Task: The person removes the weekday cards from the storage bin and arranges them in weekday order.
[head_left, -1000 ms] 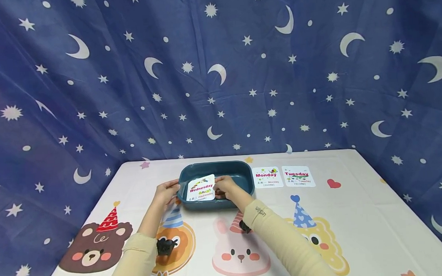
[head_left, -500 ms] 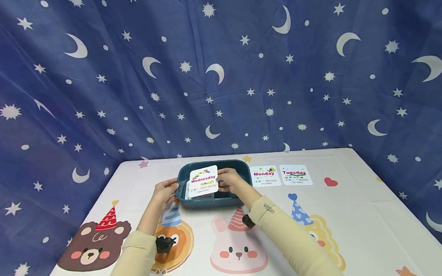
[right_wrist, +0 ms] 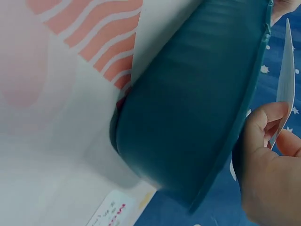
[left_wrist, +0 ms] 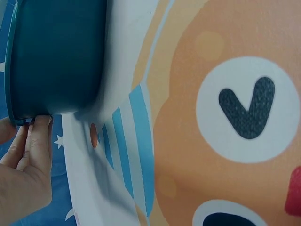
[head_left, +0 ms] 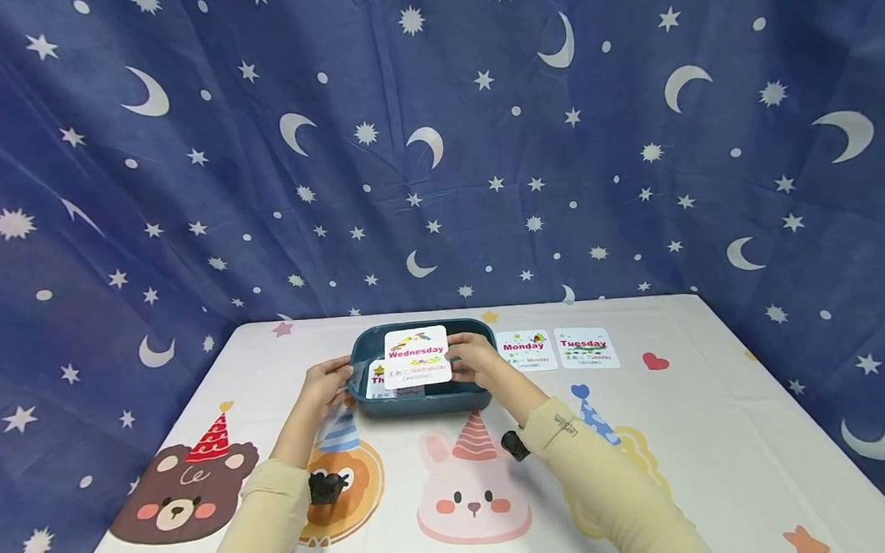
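Observation:
My right hand (head_left: pixel 480 361) pinches the right edge of a white "Wednesday" card (head_left: pixel 417 361), holding it above a dark teal plastic basin (head_left: pixel 422 405). The card appears edge-on in the right wrist view, between thumb and fingers of the hand (right_wrist: pixel 270 169). At the basin's left end, my left hand (head_left: pixel 322 388) grips the rim, as the left wrist view shows with the hand (left_wrist: pixel 30 165) at the lip. Inside the basin lies a "Thursday" card (head_left: pixel 376 389), partly covered by the raised card. Whatever lies beneath it is hidden.
Right of the basin, a "Monday" card (head_left: pixel 525 357) and a "Tuesday" card (head_left: pixel 587 352) lie side by side on the table. The white tablecloth (head_left: pixel 721 429) carries printed cartoon animals. Behind the table hangs a blue curtain (head_left: pixel 470 225) with moons and stars.
The right hand has lifted the "Wednesday" card from inside the basin and moved it slightly right, uncovering part of the "Thursday" card. The left hand stays at the rim.

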The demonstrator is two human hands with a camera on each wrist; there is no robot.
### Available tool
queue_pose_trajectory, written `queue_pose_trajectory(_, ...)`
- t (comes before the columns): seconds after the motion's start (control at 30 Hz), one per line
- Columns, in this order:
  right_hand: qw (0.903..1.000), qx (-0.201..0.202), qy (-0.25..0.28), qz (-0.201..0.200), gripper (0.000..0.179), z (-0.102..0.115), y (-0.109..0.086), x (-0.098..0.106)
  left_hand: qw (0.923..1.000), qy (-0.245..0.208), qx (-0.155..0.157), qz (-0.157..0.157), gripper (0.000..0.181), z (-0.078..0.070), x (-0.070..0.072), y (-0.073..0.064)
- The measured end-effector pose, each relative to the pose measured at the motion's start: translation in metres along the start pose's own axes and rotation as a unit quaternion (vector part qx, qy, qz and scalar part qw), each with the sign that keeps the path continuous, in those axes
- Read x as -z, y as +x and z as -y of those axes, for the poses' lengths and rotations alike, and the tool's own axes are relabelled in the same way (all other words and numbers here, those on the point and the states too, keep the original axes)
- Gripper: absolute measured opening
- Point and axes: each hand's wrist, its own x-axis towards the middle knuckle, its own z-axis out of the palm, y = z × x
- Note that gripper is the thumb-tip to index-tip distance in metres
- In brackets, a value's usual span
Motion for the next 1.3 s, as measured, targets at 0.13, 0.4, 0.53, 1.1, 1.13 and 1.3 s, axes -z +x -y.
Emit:
queue_pose_trajectory(0.13,0.9999,0.011,0.006,0.002,0.036,0.002,-0.008,0.008,0.9999,0.010,0.007,-0.003,0.042,0.000,0.000,0.001)
queue_pose_trajectory(0.4,0.9998,0.017,-0.004,-0.004,0.043,0.007,-0.021,0.029,0.9994,0.031,0.016,-0.009,0.043,-0.004,0.000,0.002)
queue_pose_trajectory(0.53,0.9995,0.019,-0.026,-0.005,0.047,0.009,-0.029,0.040,0.9993,0.031,0.018,-0.007,0.043,-0.004,0.001,0.001)
queue_pose_trajectory(1.1,0.9962,0.062,-0.059,0.017,0.050,-0.006,-0.075,0.103,0.9991,0.037,0.020,0.007,0.043,0.001,0.004,0.001)
queue_pose_trajectory(1.13,0.9964,0.060,-0.058,0.018,0.050,-0.007,-0.078,0.107,0.9991,0.036,0.019,0.007,0.043,0.001,0.004,0.001)
queue_pose_trajectory(1.3,0.9969,0.056,-0.041,0.038,0.052,-0.016,-0.091,0.130,0.9991,0.036,0.020,0.011,0.043,0.000,0.002,0.002)
